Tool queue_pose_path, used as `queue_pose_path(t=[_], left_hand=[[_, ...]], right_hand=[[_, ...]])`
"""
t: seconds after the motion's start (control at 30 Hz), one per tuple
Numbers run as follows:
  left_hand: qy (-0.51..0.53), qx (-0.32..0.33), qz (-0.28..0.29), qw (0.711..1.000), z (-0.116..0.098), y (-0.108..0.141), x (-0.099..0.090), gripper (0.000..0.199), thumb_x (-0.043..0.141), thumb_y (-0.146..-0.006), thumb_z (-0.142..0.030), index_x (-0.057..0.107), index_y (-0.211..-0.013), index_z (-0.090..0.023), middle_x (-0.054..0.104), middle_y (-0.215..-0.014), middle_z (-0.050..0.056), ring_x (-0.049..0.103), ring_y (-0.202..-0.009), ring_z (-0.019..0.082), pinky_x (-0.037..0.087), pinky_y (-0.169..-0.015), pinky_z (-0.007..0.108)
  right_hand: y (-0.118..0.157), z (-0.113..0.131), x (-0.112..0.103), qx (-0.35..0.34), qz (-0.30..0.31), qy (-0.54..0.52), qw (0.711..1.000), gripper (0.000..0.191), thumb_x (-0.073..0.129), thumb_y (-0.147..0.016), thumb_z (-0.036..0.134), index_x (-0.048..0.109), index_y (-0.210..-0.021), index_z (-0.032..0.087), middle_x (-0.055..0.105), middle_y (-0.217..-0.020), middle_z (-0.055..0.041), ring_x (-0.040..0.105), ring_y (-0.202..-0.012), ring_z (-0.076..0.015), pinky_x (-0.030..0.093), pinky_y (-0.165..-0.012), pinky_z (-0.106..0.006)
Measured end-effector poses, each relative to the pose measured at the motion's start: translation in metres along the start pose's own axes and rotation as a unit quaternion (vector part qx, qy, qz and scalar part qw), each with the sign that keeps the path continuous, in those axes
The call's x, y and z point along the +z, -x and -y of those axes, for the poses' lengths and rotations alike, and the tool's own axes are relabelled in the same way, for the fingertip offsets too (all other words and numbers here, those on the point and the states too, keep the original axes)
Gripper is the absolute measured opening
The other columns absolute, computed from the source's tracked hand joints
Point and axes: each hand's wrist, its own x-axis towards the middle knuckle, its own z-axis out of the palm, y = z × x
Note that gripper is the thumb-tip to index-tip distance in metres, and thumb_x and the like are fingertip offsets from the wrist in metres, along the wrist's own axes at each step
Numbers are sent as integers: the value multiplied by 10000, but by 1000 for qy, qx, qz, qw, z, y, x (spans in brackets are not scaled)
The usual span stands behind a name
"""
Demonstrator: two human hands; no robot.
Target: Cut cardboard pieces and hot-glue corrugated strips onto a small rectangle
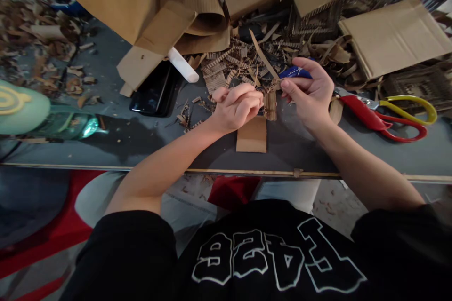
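Observation:
My left hand (240,106) is closed, its fingers curled around one end of a small ragged brown cardboard piece (271,87). Thumb and forefinger of my right hand (312,91) pinch the other end of that piece. Just behind the right fingers lies a blue object (295,72), partly hidden. A long thin cardboard strip (263,54) slants down toward the right fingertips. Below the hands, a small flat cardboard rectangle (251,136) rests on the grey table (208,150). What the left fingers cover is hidden.
Red-and-yellow-handled scissors (402,110) lie right of my right hand. Left stand a black phone (155,91), a white stick (183,65) and a green bottle (70,120). Cardboard scraps (243,56), a curled corrugated sheet (194,0) and a cardboard box (395,35) fill the back.

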Motion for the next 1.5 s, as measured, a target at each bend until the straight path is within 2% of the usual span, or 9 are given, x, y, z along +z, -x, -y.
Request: queue_pose_path(t=[0.17, 0.27, 0.37, 0.6, 0.73, 0.87, 1.0, 1.23, 1.5], left_hand=[[55, -77, 73, 993, 6, 10, 7, 280, 606, -984, -437, 570, -1229, -306, 781, -1098, 12, 680, -1129, 242, 436, -980, 446], [72, -119, 109, 984, 8, 12, 8, 273, 601, -975, -487, 641, -1191, -325, 756, -1187, 25, 638, -1197, 258, 427, -1068, 463], [48, -123, 115, 985, 8, 11, 8, 183, 571, -996, -462, 685, -1065, -337, 767, -1115, 10, 647, -1172, 242, 429, -1060, 471], [64, -151, 117, 980, 8, 23, 13, 230, 492, -1016, -497, 670, -998, -353, 775, -1046, 2, 676, -1129, 252, 408, -1009, 531], [68, -121, 91, 986, 6, 20, 9, 202, 471, -1025, -463, 636, -1061, -353, 782, -1075, 8, 686, -1124, 254, 435, -971, 505], [77, -132, 98, 983, 1, 7, 6, 392, 489, -980, -611, 597, -1152, -275, 751, -1204, 77, 661, -1201, 290, 460, -1005, 499], [79, -132, 124, 980, -2, 4, 5, 393, 527, -985, -584, 622, -1158, -243, 768, -1067, 83, 710, -1065, 258, 501, -951, 452], [80, -173, 130, 973, 7, 9, 9, 392, 446, -1014, -580, 655, -1133, -269, 759, -991, 65, 692, -1115, 255, 481, -1003, 464], [102, -139, 160, 972, 14, 9, 9, 359, 454, -1021, -547, 667, -1124, -278, 767, -1007, 52, 689, -1140, 257, 484, -1001, 463]], right_hand=[[2, 0, 4, 7, 24, -6, 1000, 629, 700, -854, 635, 537, -1358, 297, 774, -936, -11, 713, -690, -143, 624, -608, -278], [5, 4, 9, 18, 28, -23, 999, 628, 724, -830, 636, 557, -1328, 293, 770, -903, 5, 703, -663, -135, 622, -591, -269], [7, 6, 11, 21, 28, -30, 999, 619, 742, -819, 617, 565, -1311, 285, 770, -896, 3, 703, -668, -136, 616, -582, -262], [3, 0, 7, 21, 30, -18, 999, 600, 731, -840, 597, 558, -1325, 288, 769, -898, 5, 689, -639, -131, 605, -561, -262], [-2, -6, 1, 17, 22, -10, 1000, 619, 709, -855, 617, 544, -1358, 296, 769, -929, -7, 692, -651, -135, 597, -556, -262], [1, -4, 3, 19, 39, -18, 999, 669, 685, -847, 670, 516, -1385, 309, 764, -929, -2, 672, -613, -123, 568, -506, -247], [7, 6, 8, 23, 69, -22, 997, 684, 660, -843, 708, 517, -1378, 306, 757, -929, -2, 652, -580, -111, 559, -494, -248], [10, 24, 6, -64, 57, 75, 993, 675, 677, -868, 617, 474, -1428, 299, 741, -1115, -50, 712, -919, -191, 639, -719, -333], [10, 21, 3, -188, 79, 195, 960, 541, 597, -933, 405, 479, -1448, 290, 751, -1070, -35, 694, -1078, -231, 585, -1007, -434]])
